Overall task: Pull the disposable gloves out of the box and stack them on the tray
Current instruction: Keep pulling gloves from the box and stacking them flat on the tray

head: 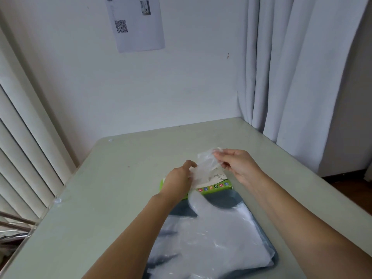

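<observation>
The glove above the box is thin clear plastic film, crinkled and faintly shiny. The stacked gloves are the same film, milky where layered, with glossy wrinkles. The tray beneath looks like smooth dark grey-blue plastic with a dull sheen. The box appears to be printed card, green and white, slightly glossy. The table has a pale, smooth, matt top. The curtain is soft matt cloth; the sheet on the wall is matt paper.
</observation>
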Demonstrator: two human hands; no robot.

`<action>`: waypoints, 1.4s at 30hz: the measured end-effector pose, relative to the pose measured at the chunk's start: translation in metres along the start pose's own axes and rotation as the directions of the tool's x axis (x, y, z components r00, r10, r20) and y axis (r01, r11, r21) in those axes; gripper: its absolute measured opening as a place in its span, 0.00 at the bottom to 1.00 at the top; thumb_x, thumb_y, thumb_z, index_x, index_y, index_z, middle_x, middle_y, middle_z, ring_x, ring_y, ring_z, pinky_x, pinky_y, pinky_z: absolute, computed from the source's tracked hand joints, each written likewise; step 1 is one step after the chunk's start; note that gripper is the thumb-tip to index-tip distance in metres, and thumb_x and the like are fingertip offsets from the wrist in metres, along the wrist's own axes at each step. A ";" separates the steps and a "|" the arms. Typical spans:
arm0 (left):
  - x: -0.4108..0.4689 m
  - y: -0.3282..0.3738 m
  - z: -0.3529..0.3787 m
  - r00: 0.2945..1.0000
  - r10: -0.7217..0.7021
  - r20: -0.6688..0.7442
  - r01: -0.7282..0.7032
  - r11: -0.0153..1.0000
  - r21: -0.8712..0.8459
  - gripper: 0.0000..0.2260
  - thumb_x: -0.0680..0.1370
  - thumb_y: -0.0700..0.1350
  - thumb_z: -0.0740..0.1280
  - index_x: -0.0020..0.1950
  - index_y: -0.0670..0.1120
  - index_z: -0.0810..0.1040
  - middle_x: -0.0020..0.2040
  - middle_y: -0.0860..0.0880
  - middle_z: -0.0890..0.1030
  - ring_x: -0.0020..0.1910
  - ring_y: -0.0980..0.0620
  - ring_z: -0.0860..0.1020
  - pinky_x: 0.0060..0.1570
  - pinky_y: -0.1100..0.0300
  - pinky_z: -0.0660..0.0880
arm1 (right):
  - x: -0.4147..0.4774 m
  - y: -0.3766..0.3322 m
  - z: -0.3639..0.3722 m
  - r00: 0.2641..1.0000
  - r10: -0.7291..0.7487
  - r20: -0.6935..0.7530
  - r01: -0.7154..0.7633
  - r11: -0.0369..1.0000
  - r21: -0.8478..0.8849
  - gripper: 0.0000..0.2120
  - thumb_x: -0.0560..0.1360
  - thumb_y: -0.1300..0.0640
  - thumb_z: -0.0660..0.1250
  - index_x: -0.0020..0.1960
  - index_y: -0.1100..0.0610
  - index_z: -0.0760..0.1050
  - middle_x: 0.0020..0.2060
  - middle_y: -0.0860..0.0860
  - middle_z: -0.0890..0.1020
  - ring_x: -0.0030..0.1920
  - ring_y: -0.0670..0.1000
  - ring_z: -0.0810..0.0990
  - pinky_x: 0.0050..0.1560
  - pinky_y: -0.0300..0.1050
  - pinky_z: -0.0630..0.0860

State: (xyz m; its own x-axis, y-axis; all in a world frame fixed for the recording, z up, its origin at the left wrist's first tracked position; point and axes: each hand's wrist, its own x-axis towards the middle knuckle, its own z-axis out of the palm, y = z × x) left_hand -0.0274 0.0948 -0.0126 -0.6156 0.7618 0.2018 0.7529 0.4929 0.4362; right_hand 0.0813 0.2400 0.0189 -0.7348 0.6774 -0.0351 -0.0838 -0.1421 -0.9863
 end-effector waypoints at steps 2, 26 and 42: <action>0.001 -0.005 0.001 1.000 -0.009 0.019 0.007 0.996 0.090 0.15 0.80 0.39 0.58 0.65 0.49 0.73 0.54 0.46 0.82 0.51 0.45 0.78 0.51 0.54 0.75 | 0.005 -0.002 -0.007 0.999 0.004 -0.047 -0.006 0.998 -0.055 0.08 0.75 0.62 0.69 0.44 0.69 0.80 0.33 0.54 0.76 0.35 0.48 0.73 0.40 0.38 0.72; 0.005 -0.020 -0.003 0.949 -0.095 0.300 -0.035 0.916 0.400 0.14 0.79 0.40 0.60 0.61 0.44 0.80 0.67 0.45 0.72 0.61 0.46 0.75 0.62 0.58 0.71 | -0.018 -0.071 -0.017 0.904 -0.260 -0.339 0.399 0.797 0.454 0.09 0.82 0.64 0.56 0.44 0.60 0.72 0.43 0.57 0.81 0.46 0.51 0.83 0.47 0.39 0.79; -0.064 0.068 -0.107 0.994 0.107 -0.010 -0.090 0.775 -0.625 0.30 0.74 0.69 0.60 0.69 0.54 0.73 0.65 0.60 0.75 0.63 0.63 0.72 0.56 0.66 0.67 | -0.108 -0.137 -0.011 0.903 -0.343 0.259 0.298 0.934 0.200 0.11 0.81 0.64 0.56 0.43 0.59 0.73 0.46 0.59 0.85 0.49 0.56 0.84 0.60 0.52 0.74</action>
State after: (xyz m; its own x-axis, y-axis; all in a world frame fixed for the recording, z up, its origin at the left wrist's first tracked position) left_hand 0.0381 0.0345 0.0980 -0.5337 0.8060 0.2561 0.4934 0.0508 0.8683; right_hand 0.1790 0.1940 0.1559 -0.8088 0.4737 0.3487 -0.4315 -0.0750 -0.8990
